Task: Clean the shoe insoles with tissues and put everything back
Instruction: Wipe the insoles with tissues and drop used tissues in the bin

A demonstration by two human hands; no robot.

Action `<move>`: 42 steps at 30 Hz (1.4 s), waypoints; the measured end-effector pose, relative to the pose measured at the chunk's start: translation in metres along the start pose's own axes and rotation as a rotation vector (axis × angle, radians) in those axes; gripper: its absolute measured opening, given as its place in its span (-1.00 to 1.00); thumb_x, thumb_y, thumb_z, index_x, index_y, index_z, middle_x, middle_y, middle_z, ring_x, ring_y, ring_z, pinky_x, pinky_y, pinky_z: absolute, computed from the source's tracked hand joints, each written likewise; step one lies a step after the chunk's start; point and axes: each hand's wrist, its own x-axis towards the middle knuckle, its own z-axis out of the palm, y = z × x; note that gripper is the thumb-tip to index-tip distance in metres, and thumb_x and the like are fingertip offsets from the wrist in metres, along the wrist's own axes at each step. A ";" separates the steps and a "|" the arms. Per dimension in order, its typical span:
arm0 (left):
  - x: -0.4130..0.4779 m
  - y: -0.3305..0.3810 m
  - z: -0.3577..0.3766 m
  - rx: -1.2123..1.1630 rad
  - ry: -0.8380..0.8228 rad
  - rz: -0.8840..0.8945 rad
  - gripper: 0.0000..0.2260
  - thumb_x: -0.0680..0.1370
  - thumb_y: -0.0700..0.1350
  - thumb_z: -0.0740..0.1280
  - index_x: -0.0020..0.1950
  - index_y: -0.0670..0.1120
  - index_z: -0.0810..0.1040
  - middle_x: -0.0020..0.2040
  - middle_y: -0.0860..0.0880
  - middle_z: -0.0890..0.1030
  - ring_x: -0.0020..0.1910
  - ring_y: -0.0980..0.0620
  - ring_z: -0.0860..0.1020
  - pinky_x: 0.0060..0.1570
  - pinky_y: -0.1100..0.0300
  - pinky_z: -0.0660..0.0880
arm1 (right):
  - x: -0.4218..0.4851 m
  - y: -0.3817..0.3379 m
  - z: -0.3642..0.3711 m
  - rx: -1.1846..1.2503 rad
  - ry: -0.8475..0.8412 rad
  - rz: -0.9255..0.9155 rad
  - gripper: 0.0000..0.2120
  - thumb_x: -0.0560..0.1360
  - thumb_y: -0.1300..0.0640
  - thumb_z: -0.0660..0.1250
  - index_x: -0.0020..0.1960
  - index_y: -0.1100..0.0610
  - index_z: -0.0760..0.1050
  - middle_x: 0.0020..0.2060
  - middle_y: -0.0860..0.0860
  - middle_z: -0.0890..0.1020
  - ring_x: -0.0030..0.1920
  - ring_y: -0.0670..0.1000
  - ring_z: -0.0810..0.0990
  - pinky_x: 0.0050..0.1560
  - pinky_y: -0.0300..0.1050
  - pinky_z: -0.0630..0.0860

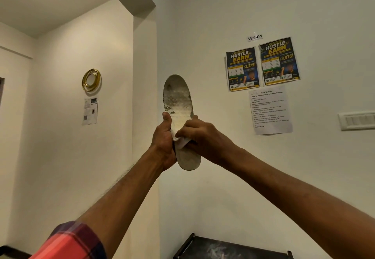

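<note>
Insole (178, 104) is held upright in mid-air in front of the wall, toe end up, heel down. Left hand (163, 143) is clamped around its lower half, thumb on the near edge. Right hand (199, 134) pinches a folded tissue (179, 140) flat against the mid section. Toe area looks worn and patchy. Suggest firm full-length strokes heel to toe, left hand bracing from behind, refold tissue once soiled. Dark shoe rack (229, 247) sits below, against the wall
</note>
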 end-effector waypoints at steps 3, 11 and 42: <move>0.001 0.001 0.002 0.003 0.009 0.025 -0.39 0.67 0.29 0.02 0.44 -0.13 0.48 0.32 -0.23 0.60 0.23 -0.21 0.61 0.29 -0.15 0.51 | 0.000 0.004 -0.002 0.010 0.093 0.090 -0.85 0.42 0.30 0.51 -0.01 0.26 0.65 -0.12 0.18 0.62 -0.15 0.16 0.60 -0.24 0.10 0.59; 0.002 0.005 0.003 0.013 -0.016 0.008 -0.35 0.66 0.31 -0.01 0.44 -0.14 0.47 0.33 -0.22 0.59 0.19 -0.19 0.64 0.13 -0.09 0.62 | 0.000 0.006 0.000 0.056 0.084 0.107 -0.80 0.42 0.26 0.53 0.03 0.23 0.66 -0.07 0.16 0.63 -0.11 0.13 0.62 -0.19 0.06 0.61; 0.006 0.007 0.003 0.003 -0.015 0.012 -0.32 0.65 0.34 -0.09 0.32 -0.13 0.55 0.25 -0.15 0.61 0.07 -0.13 0.59 0.09 -0.05 0.56 | -0.023 -0.006 0.006 0.060 -0.036 0.021 -0.80 0.40 0.27 0.54 0.01 0.20 0.65 -0.07 0.14 0.63 -0.11 0.14 0.60 -0.24 0.03 0.58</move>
